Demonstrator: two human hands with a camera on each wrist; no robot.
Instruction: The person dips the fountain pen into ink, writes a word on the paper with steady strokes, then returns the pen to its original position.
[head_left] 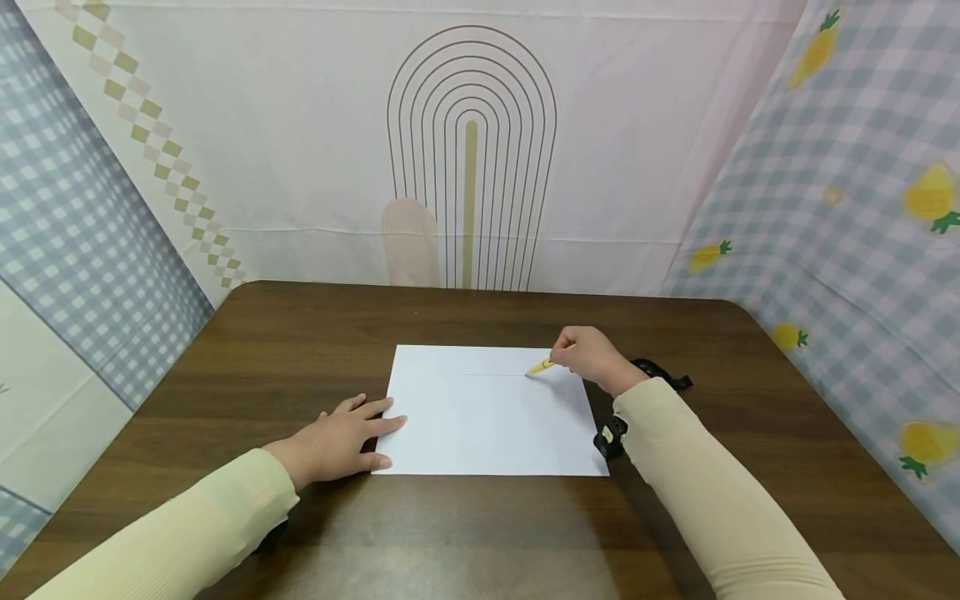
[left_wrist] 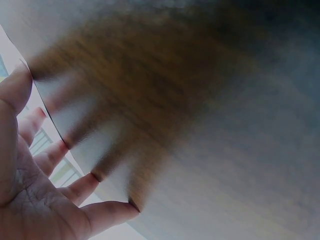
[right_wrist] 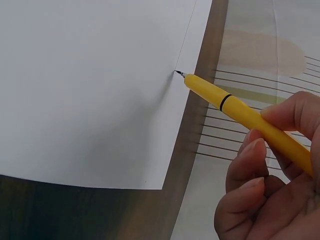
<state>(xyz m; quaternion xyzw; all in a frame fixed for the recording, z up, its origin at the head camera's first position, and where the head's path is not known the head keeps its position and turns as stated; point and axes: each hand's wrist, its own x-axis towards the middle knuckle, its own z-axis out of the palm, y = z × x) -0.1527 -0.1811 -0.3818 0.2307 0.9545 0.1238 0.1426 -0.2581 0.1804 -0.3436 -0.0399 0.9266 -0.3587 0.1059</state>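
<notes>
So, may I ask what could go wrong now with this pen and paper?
The thin line might wander, as the right hand holds the yellow pen freehand. The paper might turn under the pen's pressure, since the left hand touches it only along its left side.

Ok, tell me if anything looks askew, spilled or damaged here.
Nothing stands out. The white paper lies on the brown table with no visible tear or spill, the left hand rests on its left edge, and the right hand holds a yellow pen, its tip at the end of a thin line.
</notes>
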